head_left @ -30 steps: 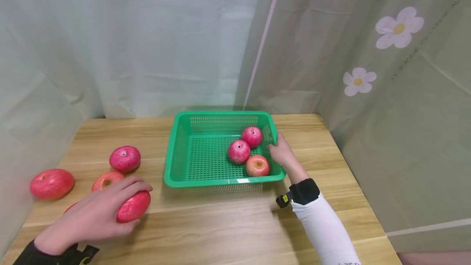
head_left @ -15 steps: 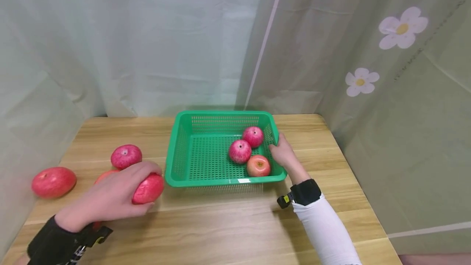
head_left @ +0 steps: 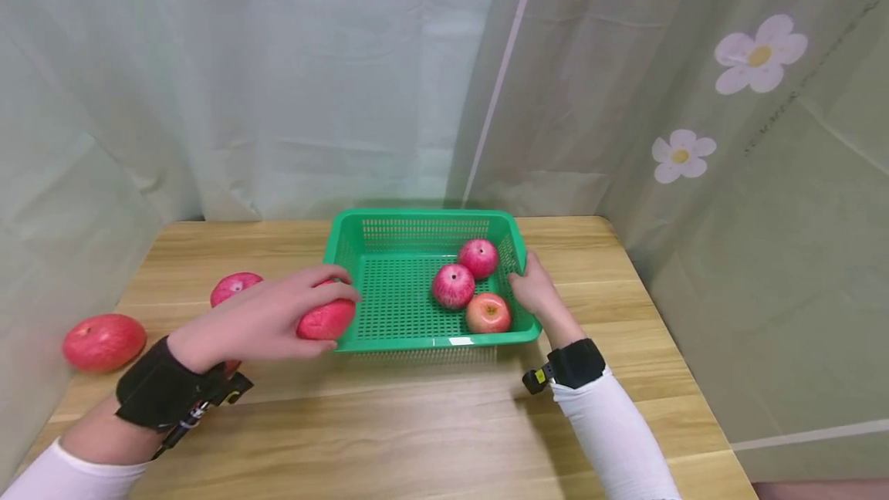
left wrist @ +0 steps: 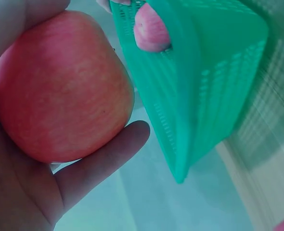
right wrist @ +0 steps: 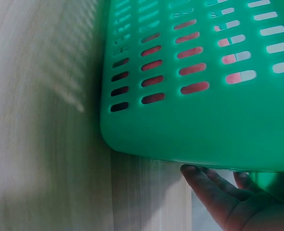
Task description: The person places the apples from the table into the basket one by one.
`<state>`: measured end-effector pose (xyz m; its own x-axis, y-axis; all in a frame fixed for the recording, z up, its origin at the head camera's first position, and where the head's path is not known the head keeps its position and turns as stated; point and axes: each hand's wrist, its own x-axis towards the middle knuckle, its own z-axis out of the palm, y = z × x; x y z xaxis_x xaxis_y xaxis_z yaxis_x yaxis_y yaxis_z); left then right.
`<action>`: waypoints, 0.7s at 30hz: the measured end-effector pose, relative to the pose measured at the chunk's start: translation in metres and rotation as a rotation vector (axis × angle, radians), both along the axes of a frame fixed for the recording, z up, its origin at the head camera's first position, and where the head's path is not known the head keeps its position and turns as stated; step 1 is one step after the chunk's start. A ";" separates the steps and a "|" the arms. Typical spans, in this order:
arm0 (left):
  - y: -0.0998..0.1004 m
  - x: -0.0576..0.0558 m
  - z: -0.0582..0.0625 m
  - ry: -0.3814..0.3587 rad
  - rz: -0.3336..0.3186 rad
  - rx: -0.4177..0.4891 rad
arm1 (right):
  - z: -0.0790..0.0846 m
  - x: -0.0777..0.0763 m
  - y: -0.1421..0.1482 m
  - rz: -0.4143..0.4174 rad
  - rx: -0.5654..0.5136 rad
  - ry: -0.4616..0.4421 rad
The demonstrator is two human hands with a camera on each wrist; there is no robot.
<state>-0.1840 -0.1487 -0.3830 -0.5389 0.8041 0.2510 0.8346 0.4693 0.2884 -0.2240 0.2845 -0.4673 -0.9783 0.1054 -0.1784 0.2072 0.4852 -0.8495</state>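
My left hand (head_left: 267, 324) holds a red apple (head_left: 328, 320) at the left rim of a green plastic basket (head_left: 417, 344). In the left wrist view, fingers and thumb wrap the apple (left wrist: 65, 91), with the basket wall (left wrist: 219, 91) just beyond. My right hand (head_left: 533, 288) grips the basket's right rim, thumb over the inside. From the right wrist, fingertips (right wrist: 192, 174) show against the basket's edge. Three apples lie together in its right half: a striped one (head_left: 478, 258), another striped one (head_left: 454, 287) and a paler one (head_left: 488, 313).
On the wooden table (head_left: 444, 423), one red apple (head_left: 104, 342) lies at the far left. Another apple (head_left: 232, 286) is partly covered by my left hand, and a bit of red shows under that wrist. A pale curtain (head_left: 333, 83) hangs behind and at the sides.
My left hand has carried the apple rightward and away from me, from above the other apples to the basket's left rim. The right hand and basket have stayed in place.
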 end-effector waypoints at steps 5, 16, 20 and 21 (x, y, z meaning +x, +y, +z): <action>0.014 -0.006 0.005 0.020 -0.093 0.023 | 0.000 0.001 0.000 0.005 -0.002 -0.003; 0.042 -0.029 0.008 -0.090 -0.041 -0.049 | -0.002 -0.001 0.002 0.009 0.016 0.006; 0.053 -0.040 0.012 -0.146 -0.063 -0.048 | -0.002 0.000 0.001 0.009 0.018 0.006; 0.056 -0.043 0.013 -0.155 -0.065 -0.055 | -0.002 0.000 0.001 0.010 0.018 0.007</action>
